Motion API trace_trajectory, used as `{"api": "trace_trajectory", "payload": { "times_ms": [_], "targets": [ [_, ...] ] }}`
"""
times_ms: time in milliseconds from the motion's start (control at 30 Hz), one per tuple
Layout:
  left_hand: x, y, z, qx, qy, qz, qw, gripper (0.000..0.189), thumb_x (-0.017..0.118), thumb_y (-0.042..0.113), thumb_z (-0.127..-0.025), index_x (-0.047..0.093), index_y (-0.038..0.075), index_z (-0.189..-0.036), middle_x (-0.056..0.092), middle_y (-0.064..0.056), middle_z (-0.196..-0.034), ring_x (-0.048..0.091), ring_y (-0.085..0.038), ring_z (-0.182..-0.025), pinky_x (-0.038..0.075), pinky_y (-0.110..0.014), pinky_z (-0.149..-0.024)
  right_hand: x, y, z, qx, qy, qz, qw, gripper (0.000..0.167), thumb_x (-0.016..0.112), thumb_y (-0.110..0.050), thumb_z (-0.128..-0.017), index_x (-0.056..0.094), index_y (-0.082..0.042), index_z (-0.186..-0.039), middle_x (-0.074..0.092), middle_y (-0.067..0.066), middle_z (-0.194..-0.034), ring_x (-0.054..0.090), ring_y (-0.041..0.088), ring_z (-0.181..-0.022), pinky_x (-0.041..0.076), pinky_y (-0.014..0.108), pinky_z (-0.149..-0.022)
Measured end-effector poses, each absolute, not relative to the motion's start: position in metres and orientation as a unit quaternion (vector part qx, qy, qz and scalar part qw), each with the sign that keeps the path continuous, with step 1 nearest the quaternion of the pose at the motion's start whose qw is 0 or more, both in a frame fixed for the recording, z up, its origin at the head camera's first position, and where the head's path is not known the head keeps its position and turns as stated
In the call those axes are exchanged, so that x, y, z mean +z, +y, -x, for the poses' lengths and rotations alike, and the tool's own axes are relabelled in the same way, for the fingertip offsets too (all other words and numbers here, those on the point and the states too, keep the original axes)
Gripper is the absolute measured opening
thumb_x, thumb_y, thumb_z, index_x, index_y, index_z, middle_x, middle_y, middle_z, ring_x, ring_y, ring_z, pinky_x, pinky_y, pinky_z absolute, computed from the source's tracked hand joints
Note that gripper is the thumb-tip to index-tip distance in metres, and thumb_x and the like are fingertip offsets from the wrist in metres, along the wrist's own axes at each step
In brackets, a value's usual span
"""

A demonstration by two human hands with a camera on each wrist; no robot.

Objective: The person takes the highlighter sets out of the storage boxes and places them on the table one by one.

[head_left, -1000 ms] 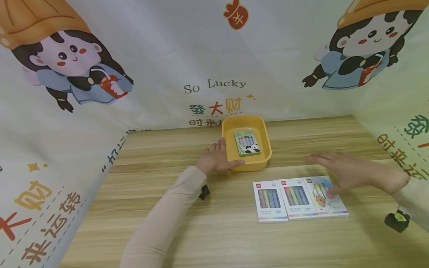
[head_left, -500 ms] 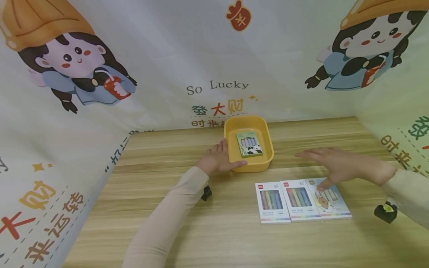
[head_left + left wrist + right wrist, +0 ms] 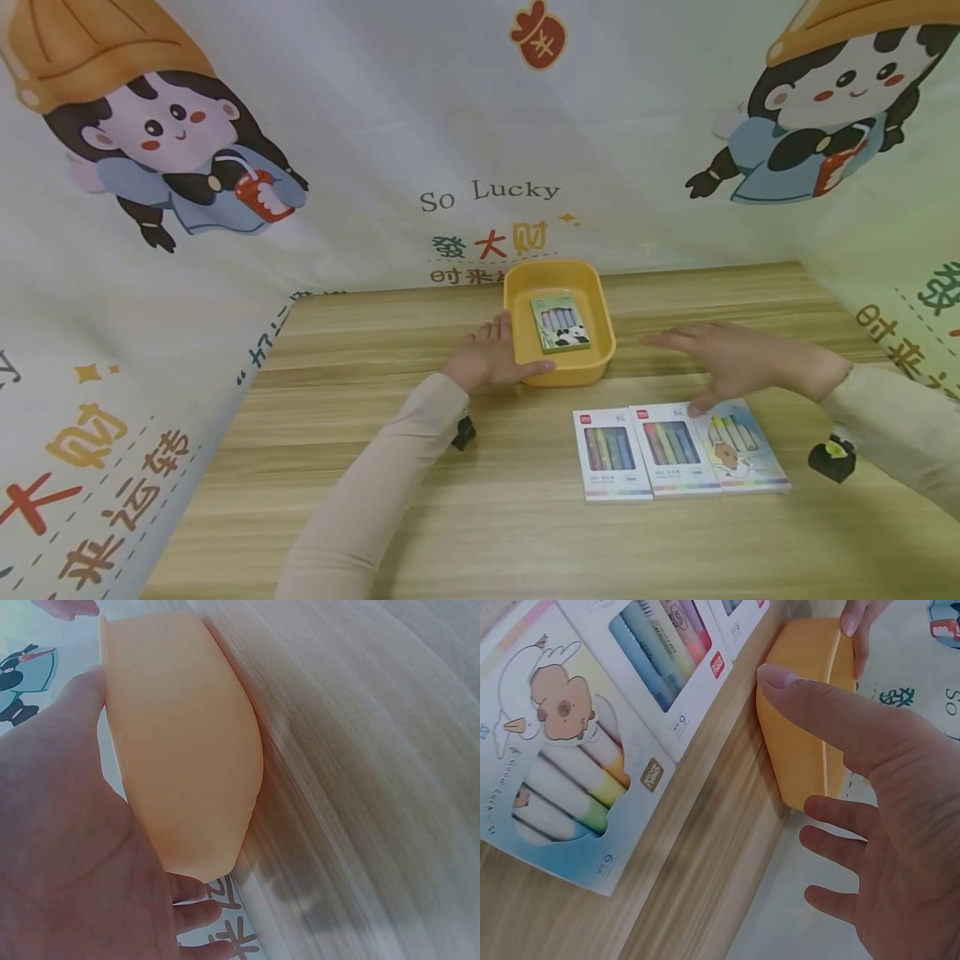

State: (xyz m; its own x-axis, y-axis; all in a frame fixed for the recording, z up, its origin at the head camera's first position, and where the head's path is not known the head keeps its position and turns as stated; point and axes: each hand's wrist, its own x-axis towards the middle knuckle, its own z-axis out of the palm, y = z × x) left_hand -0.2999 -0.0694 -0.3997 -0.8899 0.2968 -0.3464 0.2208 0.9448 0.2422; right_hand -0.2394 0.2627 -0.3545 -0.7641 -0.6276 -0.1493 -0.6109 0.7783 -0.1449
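Note:
My left hand rests against the left front corner of a yellow plastic tub. Its thumb lies along the near rim while the fingers stretch past the left side. Inside the tub lies a green panda box of markers. My right hand, holding nothing, hovers with fingers spread above the far edge of a row of three marker boxes. The left white box and middle white box have windows showing coloured markers. A pale bear-and-duck box ends the row on the right.
The wooden table is enclosed by a printed white cloth at the back and sides. The tub stands near the back cloth. A black wrist camera hangs under the right sleeve.
My right hand has moved left, from over the bear-and-duck box towards the middle box and the tub. The left hand, tub and boxes keep their places.

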Motion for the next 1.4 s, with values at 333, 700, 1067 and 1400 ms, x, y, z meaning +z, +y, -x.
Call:
{"api": "trace_trajectory", "payload": {
  "times_ms": [333, 700, 1067, 1400],
  "targets": [
    [-0.401, -0.069, 0.300, 0.105, 0.967, -0.135, 0.188, 0.120, 0.042, 0.082, -0.085, -0.012, 0.004, -0.158, -0.006, -0.014, -0.168, 0.004, -0.035, -0.156, 0.012, -0.053, -0.127, -0.354, 0.253, 0.250, -0.042, 0.932, 0.351, 0.076, 0.100, 0.087, -0.045, -0.070, 0.036, -0.018, -0.153, 0.051, 0.017, -0.149, 0.051, 0.046, -0.132, 0.039, 0.068, -0.106],
    [-0.400, -0.069, 0.300, 0.101, 0.968, -0.134, 0.188, 0.119, 0.042, 0.082, -0.085, -0.011, 0.003, -0.158, -0.004, -0.015, -0.168, 0.005, -0.035, -0.157, 0.012, -0.053, -0.127, -0.350, 0.246, 0.258, -0.055, 0.935, 0.339, 0.088, 0.099, 0.087, -0.039, -0.071, 0.035, -0.018, -0.153, 0.051, 0.020, -0.148, 0.051, 0.047, -0.131, 0.039, 0.068, -0.106],
    [-0.401, -0.068, 0.298, 0.103, 0.968, -0.135, 0.184, 0.119, 0.042, 0.082, -0.085, -0.011, 0.003, -0.158, -0.003, -0.015, -0.168, 0.006, -0.036, -0.156, 0.013, -0.053, -0.127, -0.341, 0.235, 0.272, -0.038, 0.933, 0.347, 0.084, 0.102, 0.086, -0.042, -0.072, 0.032, -0.017, -0.155, 0.048, 0.021, -0.150, 0.049, 0.048, -0.132, 0.035, 0.069, -0.109],
    [-0.401, -0.069, 0.299, 0.101, 0.969, -0.129, 0.186, 0.121, 0.042, 0.083, -0.084, -0.012, 0.004, -0.158, -0.003, -0.015, -0.169, 0.006, -0.035, -0.156, 0.013, -0.052, -0.127, -0.338, 0.228, 0.278, -0.039, 0.933, 0.349, 0.082, 0.098, 0.083, -0.045, -0.075, 0.033, -0.018, -0.155, 0.048, 0.021, -0.150, 0.049, 0.048, -0.133, 0.036, 0.067, -0.110]
  ]
}}
